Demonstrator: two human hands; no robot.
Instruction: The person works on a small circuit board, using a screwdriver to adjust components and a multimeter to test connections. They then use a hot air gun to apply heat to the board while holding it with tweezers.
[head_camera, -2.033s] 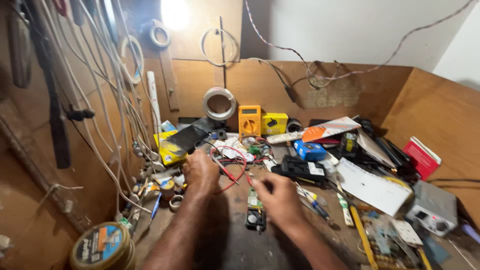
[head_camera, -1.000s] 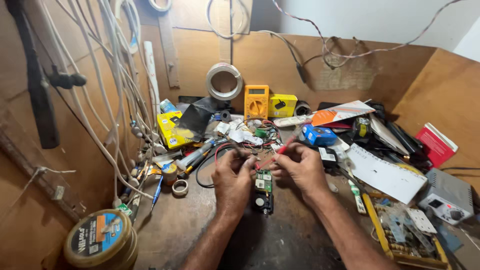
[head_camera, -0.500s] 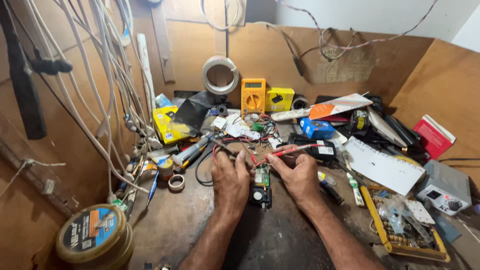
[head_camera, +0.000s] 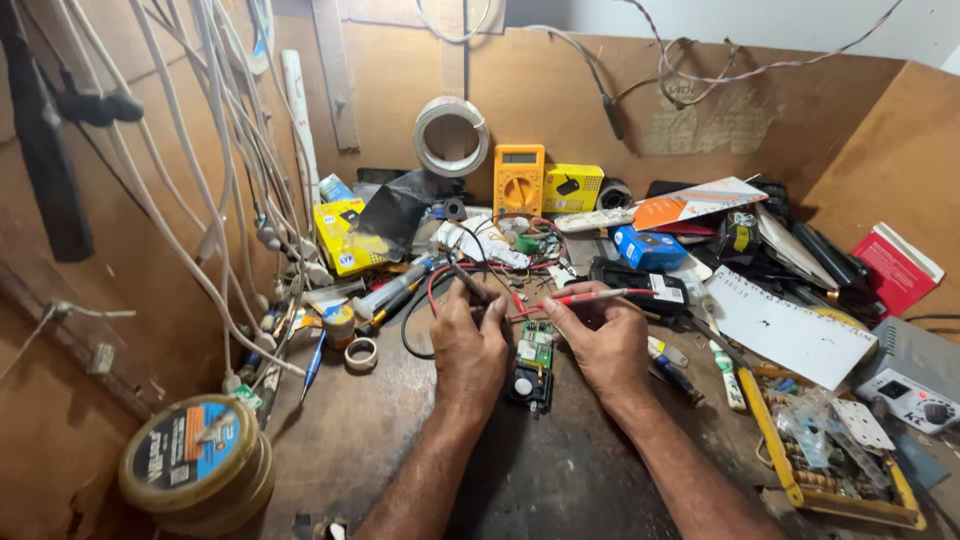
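Two bare hands work over a small green circuit board (head_camera: 536, 345) lying in an opened black device on a cluttered wooden workbench (head_camera: 370, 430). The left hand (head_camera: 468, 345) pinches a black multimeter probe (head_camera: 466, 281) between closed fingers; the right hand (head_camera: 603, 340) pinches a red probe (head_camera: 590, 296) the same way. Both tips angle toward the board's top edge, though whether they touch it is hard to tell. An orange multimeter (head_camera: 519, 180) stands against the back wall. The casing is already open; the board is still being probed.
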